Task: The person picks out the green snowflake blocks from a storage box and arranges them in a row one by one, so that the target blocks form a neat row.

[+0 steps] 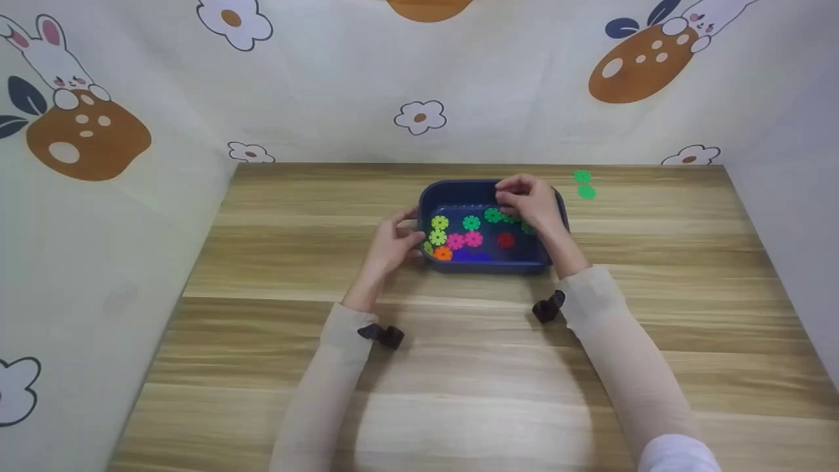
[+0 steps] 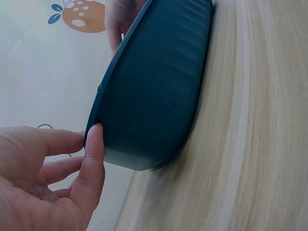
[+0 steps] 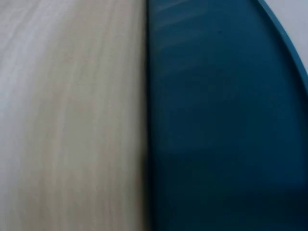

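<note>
A dark blue plastic basin [image 1: 485,267] stands on the table with several flower-shaped discs inside. Among them are a yellow disc [image 1: 440,223], a pink disc [image 1: 473,238], an orange disc [image 1: 443,254], a red disc [image 1: 505,240] and a green disc [image 1: 471,223]. My left hand [image 1: 394,244] pinches the basin's left rim between thumb and fingers, as the left wrist view shows closely. Over the basin's right part is my right hand [image 1: 534,204], fingers bent; whether they hold a disc cannot be made out. The right wrist view shows only the basin's side [image 3: 226,115].
Two green discs [image 1: 583,177] lie on the wood-grain table [image 1: 472,367], right of the basin near the back edge. A patterned cloth [image 1: 328,85] rises behind the table and along its sides. Each sleeve carries a small black camera mount [image 1: 548,307].
</note>
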### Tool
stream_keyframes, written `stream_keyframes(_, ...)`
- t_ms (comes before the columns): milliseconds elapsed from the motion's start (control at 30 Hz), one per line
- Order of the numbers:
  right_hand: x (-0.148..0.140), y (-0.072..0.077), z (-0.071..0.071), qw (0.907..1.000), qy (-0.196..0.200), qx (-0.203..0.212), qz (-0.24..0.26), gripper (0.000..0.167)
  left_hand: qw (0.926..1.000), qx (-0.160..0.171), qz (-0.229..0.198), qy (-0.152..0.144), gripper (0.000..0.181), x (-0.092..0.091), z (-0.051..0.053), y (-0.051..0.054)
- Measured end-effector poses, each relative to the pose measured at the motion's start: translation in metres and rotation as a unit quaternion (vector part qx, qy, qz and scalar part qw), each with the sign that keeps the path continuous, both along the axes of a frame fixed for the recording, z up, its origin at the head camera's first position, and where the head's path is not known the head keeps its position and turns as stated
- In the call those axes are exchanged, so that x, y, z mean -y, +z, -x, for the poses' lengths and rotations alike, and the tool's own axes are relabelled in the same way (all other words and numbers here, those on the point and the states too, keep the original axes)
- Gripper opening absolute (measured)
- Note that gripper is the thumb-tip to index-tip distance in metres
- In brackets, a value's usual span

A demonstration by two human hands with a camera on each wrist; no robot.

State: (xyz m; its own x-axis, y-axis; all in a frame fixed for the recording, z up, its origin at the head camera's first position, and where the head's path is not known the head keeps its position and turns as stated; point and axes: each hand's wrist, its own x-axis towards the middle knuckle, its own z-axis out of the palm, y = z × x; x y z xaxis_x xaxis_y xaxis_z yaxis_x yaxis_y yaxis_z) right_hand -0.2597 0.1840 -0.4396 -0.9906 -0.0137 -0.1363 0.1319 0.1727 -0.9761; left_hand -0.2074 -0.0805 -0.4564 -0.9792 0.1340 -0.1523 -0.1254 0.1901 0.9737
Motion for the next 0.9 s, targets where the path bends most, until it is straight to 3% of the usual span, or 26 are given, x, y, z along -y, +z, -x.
stream_keyframes(900,0.021,-0.016,0.003,0.9894,0.045,0.028,-0.135,0.020,1.0000,0.007,-0.001,0.002,0.057,0.000,0.001,0.000)
